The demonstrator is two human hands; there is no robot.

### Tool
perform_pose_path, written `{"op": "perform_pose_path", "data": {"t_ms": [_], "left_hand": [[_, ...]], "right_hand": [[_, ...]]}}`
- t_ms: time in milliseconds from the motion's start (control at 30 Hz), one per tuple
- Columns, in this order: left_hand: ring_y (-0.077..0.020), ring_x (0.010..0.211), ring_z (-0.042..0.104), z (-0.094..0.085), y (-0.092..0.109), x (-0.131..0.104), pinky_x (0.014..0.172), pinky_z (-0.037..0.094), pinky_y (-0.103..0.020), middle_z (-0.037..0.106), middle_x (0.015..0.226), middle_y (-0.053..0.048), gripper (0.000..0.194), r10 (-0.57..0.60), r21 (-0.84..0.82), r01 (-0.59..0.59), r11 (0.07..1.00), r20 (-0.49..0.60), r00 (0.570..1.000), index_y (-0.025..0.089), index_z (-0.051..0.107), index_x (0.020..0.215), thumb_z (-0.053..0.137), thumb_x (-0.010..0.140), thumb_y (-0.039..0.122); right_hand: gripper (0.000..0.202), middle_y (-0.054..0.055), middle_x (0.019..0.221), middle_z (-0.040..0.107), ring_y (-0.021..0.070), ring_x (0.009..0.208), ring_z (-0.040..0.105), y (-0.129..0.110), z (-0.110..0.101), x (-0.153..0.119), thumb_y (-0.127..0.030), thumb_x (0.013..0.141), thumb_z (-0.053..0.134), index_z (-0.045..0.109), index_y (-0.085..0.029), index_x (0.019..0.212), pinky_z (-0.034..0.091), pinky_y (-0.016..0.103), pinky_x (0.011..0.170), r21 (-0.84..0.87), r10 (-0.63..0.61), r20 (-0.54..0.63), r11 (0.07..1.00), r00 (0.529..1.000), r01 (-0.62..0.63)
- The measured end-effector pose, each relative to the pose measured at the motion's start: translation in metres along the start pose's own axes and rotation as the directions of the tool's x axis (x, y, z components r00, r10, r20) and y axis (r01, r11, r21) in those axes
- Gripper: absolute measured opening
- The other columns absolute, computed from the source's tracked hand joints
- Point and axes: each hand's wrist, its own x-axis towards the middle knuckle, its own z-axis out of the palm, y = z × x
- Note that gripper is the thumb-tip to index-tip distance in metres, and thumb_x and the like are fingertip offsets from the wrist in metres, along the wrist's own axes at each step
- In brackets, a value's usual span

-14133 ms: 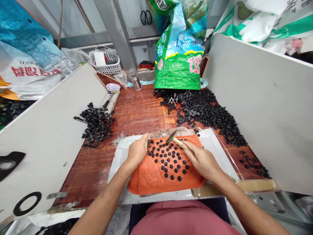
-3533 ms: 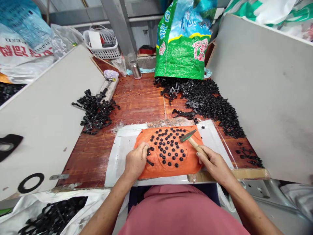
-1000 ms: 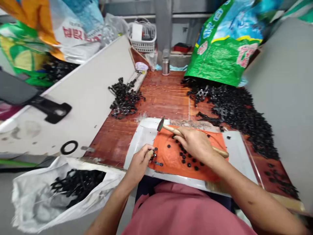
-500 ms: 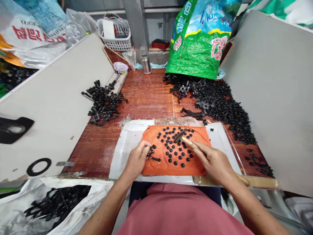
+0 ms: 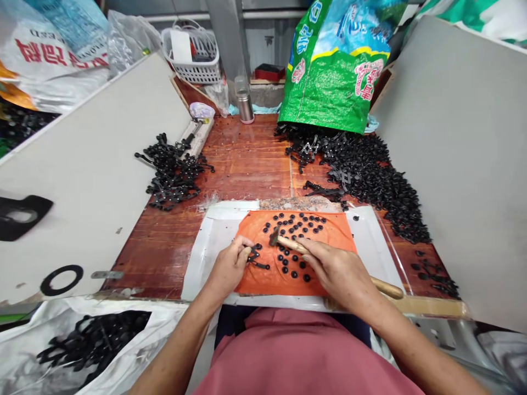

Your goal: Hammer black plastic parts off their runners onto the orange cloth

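My right hand (image 5: 340, 269) is wrapped round the wooden handle of a hammer (image 5: 290, 244). The dark hammer head hangs over the orange cloth (image 5: 255, 282), just right of my left hand. Between the thumb and fingers of my left hand (image 5: 231, 266) is a small black jointed linkage part (image 5: 259, 259) with round ends, near the cloth's left side. Several small round black caps (image 5: 303, 265) lie spread over the cloth, which rests on a white sheet (image 5: 197, 258). My right hand and the hammer hide some of the caps.
Black parts pile up on the right (image 5: 366, 175), below a green bag (image 5: 329, 88). Black linkages (image 5: 175, 173) are heaped at the left. Grey boards (image 5: 461, 153) flank the table. A metal flask (image 5: 246, 107) and a white basket (image 5: 197, 70) stand at the back.
My right hand has moved left with the hammer, bringing its head from the upper right of the cloth towards the linkage part. My left hand stays nearly still.
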Motion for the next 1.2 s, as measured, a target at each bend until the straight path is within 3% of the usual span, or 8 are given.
{"op": "perform_pose_path", "data": {"t_ms": [133,267,433,500,567,733,867,1200], "left_hand": [[-0.0168,0.066,0.054,0.0,-0.001,0.0,0.066,0.039,-0.028,0.058,0.073,0.002,0.021,0.001,-0.026,0.0,1.0,0.003,1.0,0.022,0.059,0.097,0.043,0.094,0.036],[-0.0161,0.063,0.05,-0.001,-0.001,0.0,0.063,0.038,-0.027,0.054,0.069,0.004,0.02,0.021,-0.039,-0.021,0.999,-0.008,1.0,0.022,0.059,0.097,0.045,0.094,0.036],[-0.0163,0.066,0.054,-0.003,0.001,-0.002,0.065,0.041,-0.027,0.057,0.072,0.003,0.019,0.036,-0.028,-0.036,0.999,-0.014,0.999,0.022,0.06,0.097,0.044,0.095,0.033],[-0.0162,0.065,0.055,-0.003,0.002,-0.002,0.065,0.041,-0.027,0.056,0.069,0.004,0.018,0.053,0.001,-0.053,0.999,-0.027,0.998,0.022,0.06,0.096,0.045,0.095,0.032],[-0.0166,0.064,0.056,-0.002,0.002,-0.003,0.065,0.042,-0.027,0.055,0.067,0.004,0.017,0.061,0.025,-0.06,0.998,-0.04,0.997,0.023,0.059,0.097,0.045,0.096,0.032],[-0.0186,0.072,0.064,0.001,0.002,-0.005,0.07,0.046,-0.029,0.067,0.079,0.001,0.015,0.062,0.051,-0.059,0.997,-0.069,0.996,0.024,0.058,0.099,0.045,0.095,0.03],[-0.0199,0.072,0.065,0.002,0.003,-0.006,0.068,0.045,-0.029,0.066,0.076,0.0,0.014,0.06,0.082,-0.056,0.995,-0.056,0.997,0.024,0.057,0.097,0.045,0.095,0.031],[-0.0193,0.071,0.062,-0.001,0.007,-0.006,0.07,0.045,-0.029,0.062,0.073,0.002,0.02,0.048,0.035,-0.046,0.998,-0.038,0.998,0.023,0.06,0.105,0.046,0.095,0.032]], "right_hand": [[0.045,0.007,0.116,0.076,0.0195,0.094,0.073,-0.015,0.004,0.011,-0.026,0.107,0.042,0.048,-0.027,0.152,0.054,0.029,0.077,-0.058,-0.118,-0.028,0.992,0.993,0.116],[0.049,0.004,0.1,0.075,0.0179,0.078,0.07,-0.019,0.016,0.018,-0.022,0.105,0.044,0.046,-0.031,0.154,0.047,0.026,0.064,-0.183,-0.104,0.072,0.976,0.992,0.116],[0.051,0.004,0.094,0.072,0.0176,0.078,0.068,-0.018,0.02,0.016,-0.022,0.107,0.038,0.041,-0.029,0.157,0.045,0.027,0.066,-0.184,-0.136,-0.016,0.974,0.991,0.131],[0.051,0.003,0.091,0.071,0.0173,0.072,0.066,-0.018,0.02,0.015,-0.021,0.105,0.041,0.045,-0.031,0.155,0.043,0.027,0.061,-0.236,-0.128,0.025,0.963,0.991,0.13],[0.05,0.003,0.091,0.072,0.0173,0.07,0.066,-0.018,0.02,0.014,-0.02,0.104,0.043,0.048,-0.031,0.152,0.041,0.027,0.058,-0.26,-0.114,0.074,0.957,0.991,0.13],[0.053,0.003,0.09,0.07,0.0168,0.074,0.066,-0.019,0.019,0.011,-0.019,0.105,0.04,0.042,-0.029,0.157,0.043,0.026,0.063,-0.224,-0.143,-0.022,0.965,0.989,0.134],[0.054,0.002,0.088,0.07,0.0171,0.065,0.065,-0.021,0.018,0.011,-0.014,0.101,0.044,0.048,-0.029,0.153,0.039,0.029,0.054,-0.285,-0.127,0.107,0.946,0.986,0.152],[0.055,0.006,0.105,0.076,0.0199,0.085,0.072,-0.024,0.018,0.014,-0.02,0.103,0.043,0.042,-0.031,0.157,0.051,0.025,0.068,-0.157,-0.037,0.156,0.986,0.987,0.062]]}}
